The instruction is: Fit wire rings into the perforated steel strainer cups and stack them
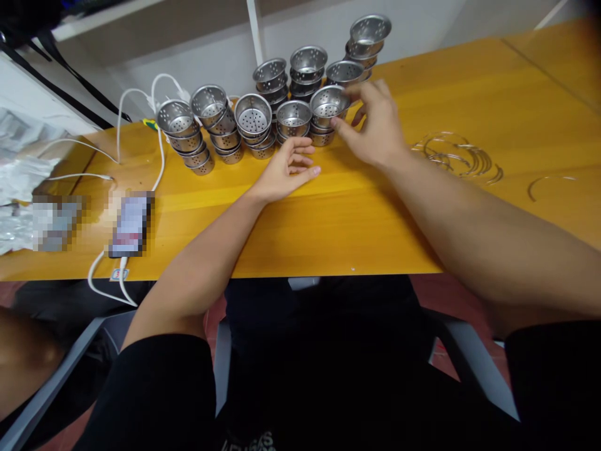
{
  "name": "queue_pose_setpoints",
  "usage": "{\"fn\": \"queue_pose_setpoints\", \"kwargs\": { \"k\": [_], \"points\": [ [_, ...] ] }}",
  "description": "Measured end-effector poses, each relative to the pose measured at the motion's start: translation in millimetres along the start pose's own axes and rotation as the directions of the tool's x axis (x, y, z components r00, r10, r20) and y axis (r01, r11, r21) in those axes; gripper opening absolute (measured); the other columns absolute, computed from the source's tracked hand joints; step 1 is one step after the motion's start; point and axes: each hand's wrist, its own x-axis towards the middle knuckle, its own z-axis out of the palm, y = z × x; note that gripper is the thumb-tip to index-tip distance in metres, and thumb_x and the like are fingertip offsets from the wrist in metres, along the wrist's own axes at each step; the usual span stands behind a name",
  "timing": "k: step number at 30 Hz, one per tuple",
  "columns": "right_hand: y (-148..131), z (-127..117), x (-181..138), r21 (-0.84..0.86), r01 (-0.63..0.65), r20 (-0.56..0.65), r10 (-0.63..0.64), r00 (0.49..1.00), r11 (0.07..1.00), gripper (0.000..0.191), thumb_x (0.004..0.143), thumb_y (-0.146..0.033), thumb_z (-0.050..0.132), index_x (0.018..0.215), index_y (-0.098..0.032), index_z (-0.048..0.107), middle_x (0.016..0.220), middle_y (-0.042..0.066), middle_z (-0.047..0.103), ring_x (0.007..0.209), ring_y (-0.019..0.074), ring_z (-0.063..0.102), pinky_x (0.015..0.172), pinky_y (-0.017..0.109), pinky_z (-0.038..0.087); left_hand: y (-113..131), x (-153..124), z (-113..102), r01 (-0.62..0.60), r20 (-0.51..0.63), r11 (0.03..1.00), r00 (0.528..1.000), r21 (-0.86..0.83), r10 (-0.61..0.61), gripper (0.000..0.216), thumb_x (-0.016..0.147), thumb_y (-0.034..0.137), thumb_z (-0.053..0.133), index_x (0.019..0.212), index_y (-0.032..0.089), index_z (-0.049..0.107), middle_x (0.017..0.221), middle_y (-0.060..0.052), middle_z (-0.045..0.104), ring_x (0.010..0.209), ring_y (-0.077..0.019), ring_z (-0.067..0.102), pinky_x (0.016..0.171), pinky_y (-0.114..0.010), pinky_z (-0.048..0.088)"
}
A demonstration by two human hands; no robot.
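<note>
Where metal cups (pixel 253 119) stand stacked, they nest.

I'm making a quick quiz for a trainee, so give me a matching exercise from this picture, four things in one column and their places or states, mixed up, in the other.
Things:
1. Right hand
2. Left hand
3. Phone
4. Curved wires

Places or states:
A. Lying loose on the right part of the table
B. Touching a perforated metal cup
C. White cable at its near end
D. Empty, in front of the stacked cups

Pairs: 1-B, 2-D, 3-C, 4-A
</note>
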Motion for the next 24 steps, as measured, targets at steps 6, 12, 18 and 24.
{"fn": "queue_pose_setpoints", "kwargs": {
  "k": [6,12,18,24],
  "points": [
    [14.5,-18.2,8.5,-0.109,-0.073,-0.106,0.062,0.992,0.991,0.051,0.1,-0.018,0.086,0.145,-0.033,0.069,0.149,0.014,0.073,0.143,0.0386,0.068,0.109,0.056,0.067,19.9,-6.3,2.1,0.051,-0.011,0.999,0.999,-0.005,-0.051,0.08,0.095,0.057,0.102,0.155,0.03,0.057,0.166,-0.016,0.072,0.137,-0.0252,0.081,0.124,-0.047,0.072],
    [16.1,-32.0,10.0,-0.141,-0.128,-0.167,0.104,0.98,0.982,0.054,0.098,0.003,0.077,0.141,-0.029,0.073,0.155,0.015,0.071,0.141,0.0367,0.074,0.116,0.057,0.069,24.2,-7.0,2.8,0.068,0.003,0.997,0.998,-0.034,-0.068,0.074,0.095,0.042,0.1,0.153,0.027,0.057,0.165,-0.016,0.074,0.134,-0.0229,0.082,0.125,-0.046,0.071],
    [-6.1,-44.6,27.7,-0.347,-0.1,-0.094,0.071,0.993,0.932,0.064,0.108,0.012,0.067,0.158,-0.026,0.081,0.161,0.017,0.067,0.128,0.0291,0.078,0.118,0.053,0.072,29.0,-9.5,3.8,0.085,0.007,0.995,0.996,-0.043,-0.085,0.073,0.094,0.042,0.099,0.15,0.026,0.054,0.162,-0.017,0.072,0.134,-0.0231,0.081,0.127,-0.047,0.069],
    [-5.1,-46.3,66.1,-0.49,-0.158,0.143,0.258,0.956,0.857,0.069,0.111,0.002,0.093,0.175,-0.021,0.081,0.155,0.017,0.063,0.113,0.0198,0.07,0.139,0.049,0.059,31.9,-11.1,4.9,0.089,0.017,0.995,0.996,-0.042,-0.088,0.071,0.094,0.043,0.098,0.149,0.025,0.055,0.16,-0.017,0.072,0.132,-0.0225,0.081,0.128,-0.049,0.069]
  ]
}}
